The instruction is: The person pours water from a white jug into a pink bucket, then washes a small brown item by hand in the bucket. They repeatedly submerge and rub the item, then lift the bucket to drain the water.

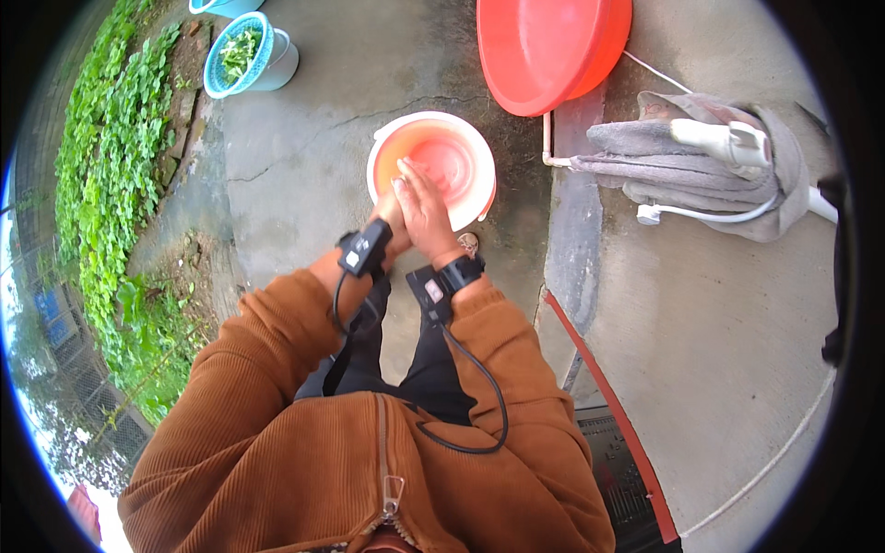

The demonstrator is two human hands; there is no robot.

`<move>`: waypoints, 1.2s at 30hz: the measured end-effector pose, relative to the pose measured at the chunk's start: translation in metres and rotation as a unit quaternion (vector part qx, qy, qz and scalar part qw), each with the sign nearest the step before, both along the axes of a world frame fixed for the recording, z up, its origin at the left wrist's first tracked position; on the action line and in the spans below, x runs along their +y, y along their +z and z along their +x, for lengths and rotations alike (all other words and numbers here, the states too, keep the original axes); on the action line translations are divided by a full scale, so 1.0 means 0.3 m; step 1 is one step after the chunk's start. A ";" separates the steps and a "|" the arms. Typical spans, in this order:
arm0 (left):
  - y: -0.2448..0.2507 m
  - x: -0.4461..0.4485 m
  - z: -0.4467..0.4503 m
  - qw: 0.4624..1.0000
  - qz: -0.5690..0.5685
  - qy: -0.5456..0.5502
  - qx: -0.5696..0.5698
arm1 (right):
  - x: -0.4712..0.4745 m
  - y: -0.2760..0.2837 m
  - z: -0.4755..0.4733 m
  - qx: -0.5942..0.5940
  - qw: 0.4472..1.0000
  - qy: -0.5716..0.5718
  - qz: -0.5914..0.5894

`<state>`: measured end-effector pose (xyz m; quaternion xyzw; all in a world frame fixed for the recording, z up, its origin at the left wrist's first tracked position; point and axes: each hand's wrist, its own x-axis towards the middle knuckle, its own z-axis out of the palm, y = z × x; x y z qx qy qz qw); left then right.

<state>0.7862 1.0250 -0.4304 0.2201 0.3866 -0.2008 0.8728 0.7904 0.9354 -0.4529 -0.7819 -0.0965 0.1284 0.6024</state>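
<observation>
My left hand (390, 220) and my right hand (426, 216) are pressed together, palm against palm, over the near left rim of a round bucket (384, 142). The bucket has a whitish rim and a pinkish-red inside; whether it holds water is hard to tell. Straightened fingers of the right hand lie over the left, with the thumb a little apart. Much of the left hand is hidden behind the right. Nothing held shows, though the space between the palms is out of sight. Each wrist wears a strapped black device (366, 247) with a cable.
A large red plastic basin (539, 52) stands ahead right, near a pipe (547, 138). Grey fabric with a white hose (719, 142) lies right. A pale blue bucket (276, 66) with greens in its basket stands far left beside leafy plants (110, 180). A red-edged panel (612, 415) lies near right.
</observation>
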 end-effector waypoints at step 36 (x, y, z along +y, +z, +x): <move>-0.623 0.194 0.181 0.975 0.119 -0.139 0.126 | -0.204 -0.600 0.022 0.104 0.937 -0.271 -0.194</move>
